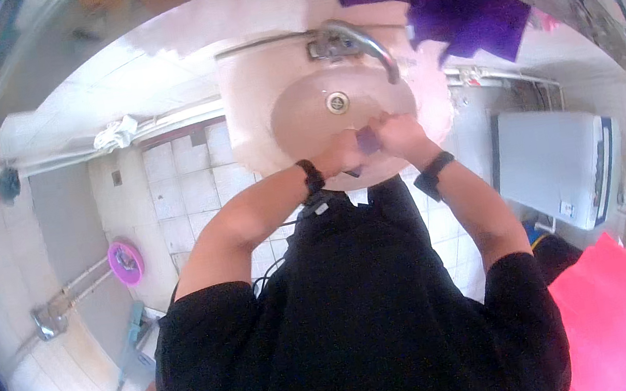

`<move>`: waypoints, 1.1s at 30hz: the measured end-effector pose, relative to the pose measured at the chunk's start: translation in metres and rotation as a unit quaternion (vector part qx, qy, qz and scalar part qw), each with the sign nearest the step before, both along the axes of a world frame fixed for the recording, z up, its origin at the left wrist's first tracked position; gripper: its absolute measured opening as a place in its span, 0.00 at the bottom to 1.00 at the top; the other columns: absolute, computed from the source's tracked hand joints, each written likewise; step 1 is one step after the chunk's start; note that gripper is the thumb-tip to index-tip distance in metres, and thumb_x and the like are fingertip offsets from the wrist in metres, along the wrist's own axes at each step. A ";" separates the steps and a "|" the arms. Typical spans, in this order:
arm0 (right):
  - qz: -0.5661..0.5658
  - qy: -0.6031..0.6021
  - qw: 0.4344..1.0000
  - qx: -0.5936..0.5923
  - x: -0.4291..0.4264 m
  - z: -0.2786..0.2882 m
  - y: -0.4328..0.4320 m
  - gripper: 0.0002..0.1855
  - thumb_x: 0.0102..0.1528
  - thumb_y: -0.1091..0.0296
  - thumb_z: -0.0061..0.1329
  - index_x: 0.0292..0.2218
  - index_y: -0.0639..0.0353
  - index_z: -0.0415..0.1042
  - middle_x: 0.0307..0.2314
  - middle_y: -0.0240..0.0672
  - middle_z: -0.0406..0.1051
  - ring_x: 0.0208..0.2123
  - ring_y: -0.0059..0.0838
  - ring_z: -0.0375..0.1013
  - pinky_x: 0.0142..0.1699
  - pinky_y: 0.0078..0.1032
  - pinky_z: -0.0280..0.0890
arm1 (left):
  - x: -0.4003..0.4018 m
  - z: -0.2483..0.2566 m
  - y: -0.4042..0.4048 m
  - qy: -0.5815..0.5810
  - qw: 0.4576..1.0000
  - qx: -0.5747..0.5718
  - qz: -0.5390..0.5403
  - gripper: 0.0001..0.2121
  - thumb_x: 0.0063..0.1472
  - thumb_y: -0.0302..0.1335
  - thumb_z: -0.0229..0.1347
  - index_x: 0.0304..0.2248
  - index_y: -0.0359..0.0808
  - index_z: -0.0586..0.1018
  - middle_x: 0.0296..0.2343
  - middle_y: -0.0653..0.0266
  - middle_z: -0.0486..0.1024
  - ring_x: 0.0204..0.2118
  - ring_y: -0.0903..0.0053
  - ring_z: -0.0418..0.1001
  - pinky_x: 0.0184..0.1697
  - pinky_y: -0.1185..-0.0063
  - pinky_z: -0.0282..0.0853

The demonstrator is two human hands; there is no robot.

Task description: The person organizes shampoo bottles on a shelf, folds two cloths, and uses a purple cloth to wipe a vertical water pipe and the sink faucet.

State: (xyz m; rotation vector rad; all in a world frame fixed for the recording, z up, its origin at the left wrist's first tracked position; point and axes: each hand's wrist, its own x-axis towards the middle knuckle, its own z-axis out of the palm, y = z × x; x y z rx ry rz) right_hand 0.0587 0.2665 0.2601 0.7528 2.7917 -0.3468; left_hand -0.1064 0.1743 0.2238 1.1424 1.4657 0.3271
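Both my hands are close together over the near part of a pinkish wash basin (248, 78). My left hand (341, 149) is closed on one side of a small dark purple cloth (367, 141). On the other side of it, my right hand (400, 130) grips the same cloth, which is bunched between my fists. A dark corner, perhaps of this cloth, shows below my left hand. Beyond the hands lies the round metal drain (337, 102). A chrome faucet (376, 48) arches over the right side of the bowl; running water cannot be made out.
Purple towels (461, 12) hang at the upper right. A white appliance (548, 162) stands on the right, near a bright pink sheet (611, 309). Pipes run along the wall, with a white cloth (117, 133) over them. On the left is a pink basin (125, 262).
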 end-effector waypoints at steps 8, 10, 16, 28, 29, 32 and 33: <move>-0.275 0.071 0.937 -0.204 -0.004 -0.014 -0.021 0.11 0.44 0.66 0.55 0.28 0.64 0.75 0.25 0.50 0.76 0.30 0.46 0.77 0.37 0.35 0.71 | -0.008 -0.006 0.006 0.162 0.931 0.323 -0.049 0.06 0.55 0.28 0.54 0.33 0.38 0.78 0.28 0.55 0.79 0.32 0.58 0.79 0.35 0.64 0.74; -0.351 0.083 0.892 -0.274 -0.006 -0.021 -0.025 0.08 0.44 0.68 0.55 0.24 0.64 0.74 0.21 0.44 0.75 0.25 0.38 0.76 0.30 0.32 0.69 | -0.016 -0.015 0.016 0.217 0.888 0.395 -0.093 0.06 0.55 0.28 0.53 0.32 0.39 0.77 0.28 0.56 0.78 0.32 0.58 0.79 0.34 0.63 0.73; -0.527 0.194 0.593 -0.577 0.001 -0.030 -0.037 0.06 0.47 0.73 0.54 0.28 0.58 0.69 0.15 0.30 0.64 0.11 0.19 0.61 0.12 0.22 0.47 | -0.018 -0.027 0.039 0.238 0.842 0.465 -0.137 0.05 0.55 0.31 0.53 0.30 0.41 0.76 0.26 0.59 0.76 0.29 0.61 0.78 0.31 0.64 0.73; -0.412 0.283 0.729 -0.468 0.019 -0.062 -0.067 0.15 0.50 0.69 0.59 0.37 0.63 0.67 0.22 0.36 0.72 0.20 0.26 0.71 0.24 0.25 0.63 | 0.001 -0.023 0.005 0.321 0.798 0.472 -0.191 0.09 0.57 0.31 0.50 0.38 0.46 0.75 0.35 0.65 0.73 0.41 0.66 0.74 0.40 0.67 0.72; -0.400 0.270 0.778 -0.402 0.013 -0.063 -0.068 0.18 0.51 0.66 0.59 0.39 0.64 0.67 0.23 0.37 0.73 0.22 0.28 0.73 0.27 0.27 0.66 | -0.002 -0.025 0.000 0.345 0.784 0.487 -0.169 0.10 0.56 0.33 0.51 0.39 0.46 0.74 0.38 0.67 0.71 0.43 0.67 0.73 0.41 0.68 0.71; -0.414 0.302 0.808 -0.292 -0.017 -0.063 -0.066 0.27 0.52 0.59 0.60 0.45 0.67 0.65 0.25 0.44 0.74 0.26 0.40 0.76 0.34 0.34 0.70 | -0.032 -0.029 0.007 0.352 0.794 0.470 -0.157 0.13 0.55 0.33 0.52 0.41 0.48 0.74 0.41 0.71 0.70 0.44 0.70 0.71 0.44 0.69 0.69; -0.387 0.308 0.831 -0.255 -0.030 -0.062 -0.063 0.28 0.52 0.58 0.60 0.46 0.67 0.64 0.26 0.46 0.74 0.28 0.44 0.76 0.35 0.36 0.70 | -0.046 -0.030 0.009 0.367 0.771 0.505 -0.124 0.13 0.55 0.33 0.52 0.42 0.48 0.74 0.41 0.72 0.70 0.45 0.70 0.70 0.45 0.69 0.69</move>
